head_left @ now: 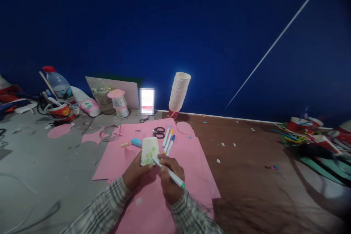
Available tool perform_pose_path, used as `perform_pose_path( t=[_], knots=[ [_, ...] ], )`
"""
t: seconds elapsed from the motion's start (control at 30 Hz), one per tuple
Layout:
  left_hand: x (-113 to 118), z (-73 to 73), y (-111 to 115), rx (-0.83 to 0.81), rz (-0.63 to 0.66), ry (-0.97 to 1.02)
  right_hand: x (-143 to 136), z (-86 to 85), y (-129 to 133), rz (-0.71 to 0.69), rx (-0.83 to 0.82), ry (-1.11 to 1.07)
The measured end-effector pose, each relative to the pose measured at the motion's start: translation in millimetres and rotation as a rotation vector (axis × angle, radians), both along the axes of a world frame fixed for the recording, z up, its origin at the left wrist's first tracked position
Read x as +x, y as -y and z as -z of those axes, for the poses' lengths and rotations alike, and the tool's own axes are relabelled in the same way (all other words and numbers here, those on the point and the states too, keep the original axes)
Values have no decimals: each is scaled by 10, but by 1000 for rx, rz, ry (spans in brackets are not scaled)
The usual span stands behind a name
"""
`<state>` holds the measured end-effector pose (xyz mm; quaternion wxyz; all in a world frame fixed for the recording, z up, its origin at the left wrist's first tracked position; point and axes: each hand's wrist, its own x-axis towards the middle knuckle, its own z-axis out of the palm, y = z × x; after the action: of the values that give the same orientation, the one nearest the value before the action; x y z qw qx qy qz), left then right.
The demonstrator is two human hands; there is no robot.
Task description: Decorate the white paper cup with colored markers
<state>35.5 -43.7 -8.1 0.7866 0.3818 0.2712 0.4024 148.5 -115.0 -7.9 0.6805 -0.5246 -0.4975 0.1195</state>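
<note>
A small white paper cup (149, 147) with green and yellow plant drawings is upside down in my left hand (136, 171), whose fingers wrap its lower left side. My right hand (171, 176) is closed round a white marker (173, 177) with a green end; the marker's tip meets the drawing near the cup's right side. Beneath both hands lie pink paper sheets (192, 168). Just beyond the cup are a light blue tube (136, 142), black-handled scissors (159, 132) and a few markers (169, 140) in purple, yellow and blue.
A tall stack of white cups (180, 93) leans near the blue wall. Back left stand a decorated pink cup piece (119, 103), a jar (103, 100) and a bottle (58, 84). At the far right are red cups (297, 124) and a green tray (318, 168).
</note>
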Motion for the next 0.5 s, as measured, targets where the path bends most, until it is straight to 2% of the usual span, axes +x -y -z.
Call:
perform_pose_path(
  t=[0.13,0.37,0.5],
  knots=[
    [0,-13,-4,28,40,42,-2,-23,-10,-19,20,-50],
    [1,-32,0,30,45,44,3,85,-14,-28,-40,-101],
    [3,-21,3,20,34,45,2,92,-16,-31,-58,-98]
  ],
)
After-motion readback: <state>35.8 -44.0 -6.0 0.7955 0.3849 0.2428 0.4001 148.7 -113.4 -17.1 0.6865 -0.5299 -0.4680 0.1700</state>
